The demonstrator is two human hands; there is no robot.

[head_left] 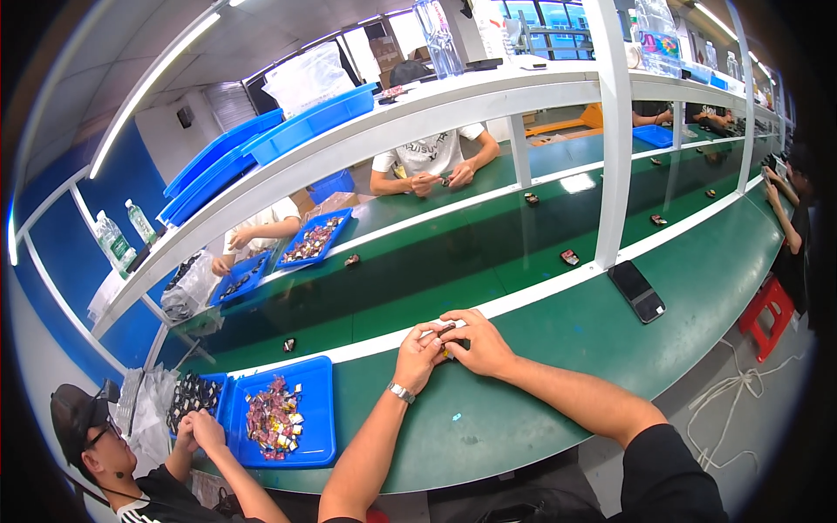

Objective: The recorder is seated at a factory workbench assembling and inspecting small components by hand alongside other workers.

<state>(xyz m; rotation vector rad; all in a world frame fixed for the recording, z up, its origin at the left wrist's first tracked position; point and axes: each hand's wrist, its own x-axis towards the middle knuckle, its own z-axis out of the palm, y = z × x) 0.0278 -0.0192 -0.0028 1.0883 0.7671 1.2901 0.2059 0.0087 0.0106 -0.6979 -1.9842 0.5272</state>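
Observation:
My left hand [416, 357] and my right hand [482, 347] meet over the near green worktop, by the white rail. Between their fingertips they grip a small dark piece [448, 331]; a bit of yellow shows under it. Fingers cover most of the piece, so its exact kind is not visible. A watch with a metal band circles my left wrist. To the left of my forearm lies a blue tray [326, 418] with a heap of small red, white and yellow parts [275, 420].
A dark phone [636, 292] lies on the worktop at right. Small pieces sit spaced along the green conveyor belt [410, 283] beyond the rail. A white post [613, 174] and shelf frame rise ahead. A co-worker [113, 453] sits close at left; others work across the belt.

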